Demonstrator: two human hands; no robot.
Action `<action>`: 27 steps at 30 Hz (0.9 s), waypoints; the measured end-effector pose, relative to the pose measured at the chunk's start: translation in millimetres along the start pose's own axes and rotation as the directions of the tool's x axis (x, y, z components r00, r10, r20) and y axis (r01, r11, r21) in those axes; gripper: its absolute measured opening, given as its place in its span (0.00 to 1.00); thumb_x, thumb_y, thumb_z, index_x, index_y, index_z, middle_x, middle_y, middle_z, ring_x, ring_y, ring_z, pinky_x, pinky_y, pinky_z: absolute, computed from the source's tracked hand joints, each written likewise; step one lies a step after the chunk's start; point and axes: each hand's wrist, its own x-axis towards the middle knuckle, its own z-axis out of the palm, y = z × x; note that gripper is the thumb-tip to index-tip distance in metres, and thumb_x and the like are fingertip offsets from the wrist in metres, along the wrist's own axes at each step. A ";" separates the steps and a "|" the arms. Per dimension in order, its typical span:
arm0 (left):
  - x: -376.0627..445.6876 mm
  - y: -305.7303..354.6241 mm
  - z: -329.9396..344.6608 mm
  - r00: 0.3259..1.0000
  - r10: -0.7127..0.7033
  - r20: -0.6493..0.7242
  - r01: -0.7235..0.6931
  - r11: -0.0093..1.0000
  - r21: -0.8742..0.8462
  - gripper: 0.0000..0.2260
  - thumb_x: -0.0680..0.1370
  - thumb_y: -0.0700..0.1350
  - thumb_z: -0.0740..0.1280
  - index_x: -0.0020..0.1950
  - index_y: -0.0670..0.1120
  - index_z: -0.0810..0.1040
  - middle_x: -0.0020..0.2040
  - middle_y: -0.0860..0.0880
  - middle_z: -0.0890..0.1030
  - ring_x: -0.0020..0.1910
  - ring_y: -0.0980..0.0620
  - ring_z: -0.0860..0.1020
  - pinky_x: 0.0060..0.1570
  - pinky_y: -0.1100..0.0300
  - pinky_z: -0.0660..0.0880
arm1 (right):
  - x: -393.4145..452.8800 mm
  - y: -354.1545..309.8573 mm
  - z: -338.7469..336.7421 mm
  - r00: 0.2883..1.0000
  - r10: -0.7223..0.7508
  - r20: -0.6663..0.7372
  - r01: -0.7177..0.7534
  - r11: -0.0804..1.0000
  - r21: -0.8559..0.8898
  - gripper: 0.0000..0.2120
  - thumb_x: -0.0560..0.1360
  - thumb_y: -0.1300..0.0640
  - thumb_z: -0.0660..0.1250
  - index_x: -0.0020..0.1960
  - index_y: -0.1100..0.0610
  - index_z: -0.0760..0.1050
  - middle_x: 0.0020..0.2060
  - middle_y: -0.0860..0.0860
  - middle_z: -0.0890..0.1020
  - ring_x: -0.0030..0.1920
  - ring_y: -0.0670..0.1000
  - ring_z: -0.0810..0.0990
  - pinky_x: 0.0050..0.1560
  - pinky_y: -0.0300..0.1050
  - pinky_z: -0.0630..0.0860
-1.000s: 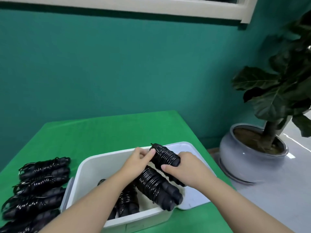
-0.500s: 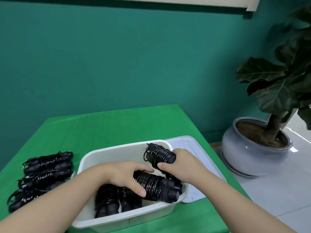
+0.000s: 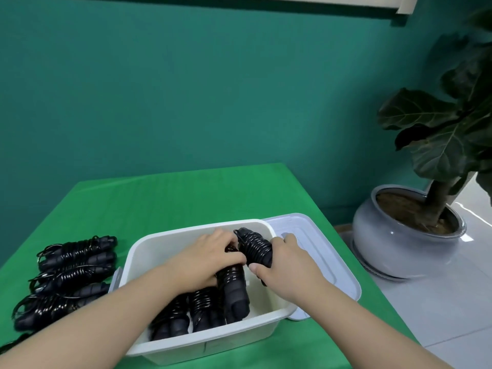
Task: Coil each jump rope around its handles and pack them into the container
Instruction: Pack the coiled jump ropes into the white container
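Fingers of the right hand [image 3: 279, 267] curl round a coiled jump rope [image 3: 256, 247], its thumb under the near end, so that grip is closed on the bundle; the left hand [image 3: 210, 255] curls over a 2nd coiled rope [image 3: 232, 287] already in the white container [image 3: 202, 342], seemingly pressing it leftward against its neighbours. The held bundle sits just inside the container's right side, above the bare patch of floor there, touching the left hand's knuckles. Its long axis runs from near right to far left, tilted, with the looped end raised toward the far wall and the blunt handle end buried in the right palm. The rope under the left hand lies roughly front to back, handle caps pointing at the near wall, and 2 more bundles [image 3: 186, 312] lie parallel to it on the left. To finish this step well, I judge the left hand should keep the row squeezed left while the right swings its bundle parallel to the others and lowers it flat into the gap, gripping around the coils so the cord does not spring loose. More coiled ropes [image 3: 72, 272] wait on the green table [image 3: 186, 193] to the left, so packing is partway through. The lid [image 3: 332, 265] lies beside the container's right edge.
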 end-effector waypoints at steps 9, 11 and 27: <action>2.5 10.1 41.4 0.994 -0.065 -0.085 0.070 0.996 0.060 0.31 0.52 0.41 0.76 0.52 0.49 0.69 0.48 0.50 0.67 0.45 0.51 0.66 0.32 0.62 0.73 | -4.1 -1.5 3.9 1.000 0.001 -0.023 -0.002 0.999 -0.042 0.25 0.77 0.39 0.61 0.62 0.57 0.66 0.61 0.54 0.66 0.54 0.58 0.77 0.44 0.46 0.69; 3.1 8.4 49.1 0.996 -0.091 0.006 0.091 0.995 0.050 0.28 0.57 0.43 0.76 0.54 0.48 0.69 0.49 0.47 0.70 0.47 0.48 0.71 0.36 0.60 0.74 | -4.8 -1.9 3.1 1.000 0.000 -0.019 -0.001 0.999 -0.038 0.25 0.77 0.39 0.61 0.63 0.57 0.66 0.63 0.54 0.65 0.55 0.57 0.77 0.47 0.46 0.71; 15.4 24.3 39.6 0.910 0.017 0.414 0.009 0.998 -0.061 0.25 0.71 0.44 0.67 0.66 0.60 0.69 0.67 0.53 0.67 0.68 0.49 0.60 0.58 0.51 0.68 | -9.6 -6.7 1.0 1.000 0.007 -0.029 -0.009 0.997 -0.075 0.26 0.79 0.41 0.59 0.68 0.56 0.63 0.65 0.54 0.63 0.56 0.57 0.77 0.48 0.45 0.72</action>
